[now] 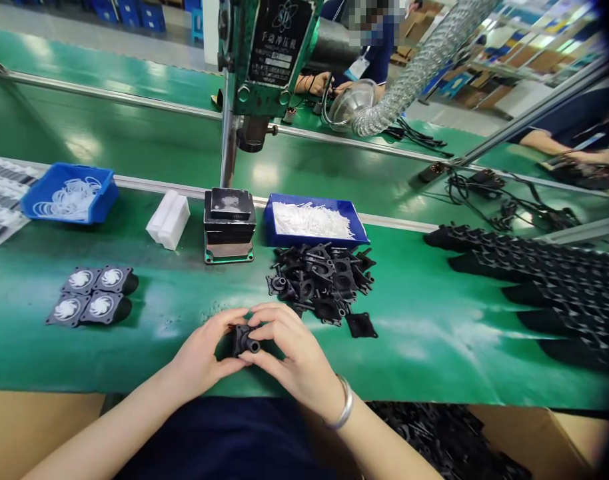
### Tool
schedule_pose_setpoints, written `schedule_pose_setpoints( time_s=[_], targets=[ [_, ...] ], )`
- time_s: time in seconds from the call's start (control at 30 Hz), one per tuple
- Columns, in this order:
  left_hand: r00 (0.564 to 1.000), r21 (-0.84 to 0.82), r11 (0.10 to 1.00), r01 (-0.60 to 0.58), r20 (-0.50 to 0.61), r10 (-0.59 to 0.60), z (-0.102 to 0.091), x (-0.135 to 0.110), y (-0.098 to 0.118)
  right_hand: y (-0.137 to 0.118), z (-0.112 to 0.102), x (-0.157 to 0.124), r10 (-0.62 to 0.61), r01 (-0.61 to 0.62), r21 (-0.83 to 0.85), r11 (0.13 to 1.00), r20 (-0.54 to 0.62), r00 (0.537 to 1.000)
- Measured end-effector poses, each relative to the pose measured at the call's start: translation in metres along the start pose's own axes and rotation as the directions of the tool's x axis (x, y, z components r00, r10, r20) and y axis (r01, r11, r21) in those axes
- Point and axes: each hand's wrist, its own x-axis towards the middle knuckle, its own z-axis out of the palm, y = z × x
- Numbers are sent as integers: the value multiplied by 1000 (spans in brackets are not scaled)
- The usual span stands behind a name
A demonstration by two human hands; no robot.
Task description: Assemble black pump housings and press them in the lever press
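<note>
Both my hands hold one small black plastic part [243, 340] with a square flange and a short round spout, just above the near side of the green bench. My left hand [204, 350] grips its left side between thumb and fingers. From the right, my right hand [289, 347] closes on it near the spout; a silver bangle circles that wrist. To the right and beyond lies a heap of similar black parts [324, 280], with a single square black piece [362, 325] at its edge. On the left, several black housings with white impellers [89, 297] sit in a block.
A green hand press [264, 60] rises above its black anvil block [229, 217]. Blue trays of white rings [69, 193] and white strips [312, 220] flank white blocks [168, 220]. Rows of black parts [544, 287] fill the right. Co-workers' hands show across the bench.
</note>
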Motion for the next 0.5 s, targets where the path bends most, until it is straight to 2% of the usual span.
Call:
schedule_pose_setpoints(
  time_s=[0.17,0.27,0.37,0.5],
  targets=[
    [1000,9,1000,-5,2,5,1,-1,-1,4,0,4,-1,0,27,1000,50,999],
    [999,0,999,-37,10,37,0,0,1,5,1,3,51,-56,54,997,90,995],
    [999,-10,999,-40,12,40,-2,0,2,5,3,0,84,-90,67,994,90,992],
    [999,3,999,-35,14,35,-1,1,1,7,8,-4,69,-73,61,995,75,995]
  ],
)
